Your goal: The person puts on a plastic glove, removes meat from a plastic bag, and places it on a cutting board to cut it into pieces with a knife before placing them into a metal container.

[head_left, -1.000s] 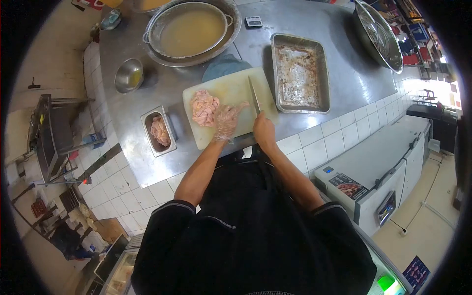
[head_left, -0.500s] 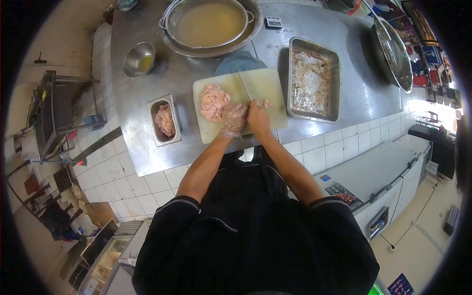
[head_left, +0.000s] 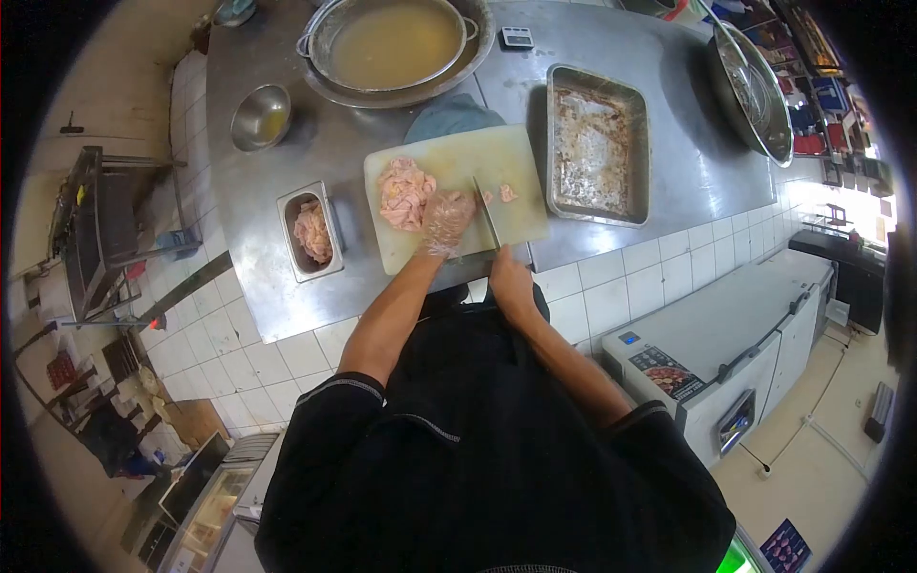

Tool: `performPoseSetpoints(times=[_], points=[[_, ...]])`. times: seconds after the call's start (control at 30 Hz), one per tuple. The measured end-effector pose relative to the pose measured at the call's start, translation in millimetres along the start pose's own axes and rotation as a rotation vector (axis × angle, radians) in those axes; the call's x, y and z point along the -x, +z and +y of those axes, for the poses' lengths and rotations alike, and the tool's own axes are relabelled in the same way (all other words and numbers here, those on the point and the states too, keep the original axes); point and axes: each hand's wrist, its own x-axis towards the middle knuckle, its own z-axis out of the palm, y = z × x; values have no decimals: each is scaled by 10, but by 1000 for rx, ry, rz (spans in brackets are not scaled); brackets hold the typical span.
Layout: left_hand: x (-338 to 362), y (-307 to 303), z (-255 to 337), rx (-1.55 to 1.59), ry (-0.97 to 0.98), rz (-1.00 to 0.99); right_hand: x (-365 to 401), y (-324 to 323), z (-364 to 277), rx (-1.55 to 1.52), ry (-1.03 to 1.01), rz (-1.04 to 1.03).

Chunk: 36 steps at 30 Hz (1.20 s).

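Note:
A knife (head_left: 485, 209) is gripped by its handle in my right hand (head_left: 512, 277), which is closed at the front edge of the cutting board (head_left: 458, 153). The blade points away from me over the board. My left hand (head_left: 447, 222), in a clear plastic glove, has its fingers curled on raw chicken meat just left of the blade. It rests against the right side of a pile of pale pink raw chicken (head_left: 405, 193). To the right of the blade lies a small cut piece (head_left: 507, 194), with a smaller bit close to the blade.
Left of the board stands a small steel pan (head_left: 334, 229) of raw meat, with a metal bowl (head_left: 250, 122) behind it. A stained tray (head_left: 554, 143) is on the right. At the back are a pot (head_left: 466, 48) of cloudy liquid, a blue cloth (head_left: 449, 118) and a small scale (head_left: 517, 37).
My right hand has drawn the knife back toward my body, so more of the blade shows. My left hand stays by the pile. The view has shifted slightly.

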Motion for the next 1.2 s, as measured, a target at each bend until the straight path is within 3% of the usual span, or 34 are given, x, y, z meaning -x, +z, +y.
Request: performPoseSetpoints(times=[0.1, 0.2, 0.3, 0.4, 0.5, 0.6, 0.7, 0.8, 0.9, 1.0, 1.07, 1.17, 1.2], points=[[20, 25, -39, 55, 50, 202, 28, -32, 39, 4, -24, 0], [2, -73, -8, 128, -46, 181, -317, 10, 31, -57, -117, 74], [-56, -248, 104, 258, -380, -29, -629, -58, -68, -68, -156, 163], [-124, -405, 141, 402, -391, 50, -635, -262, -73, -182, -116, 203], [-206, -277, 351, 123, -485, 149, -316, -620, -41, -245, -60, 187], [-346, -132, 528, 327, -533, 67, -37, -715, 167, -313, -92, 240], [-585, -180, 605, 403, -367, -164, 191, -771, 254, -339, 13, 228], [-733, 60, 694, 337, -426, -395, 326, -791, 287, -347, 106, 221], [-766, 349, 638, 409, -387, -423, 365, -821, 291, -365, 132, 243], [-951, -15, 705, 370, -401, -507, 347, -827, 302, -322, 151, 275], [-742, 357, 619, 358, -264, -418, 329, -862, 264, -347, 83, 317], [-474, 185, 580, 287, -193, -544, 269, -845, 314, -397, 112, 260], [-413, -12, 567, 409, -300, -542, 273, -861, 297, -413, 98, 272]])
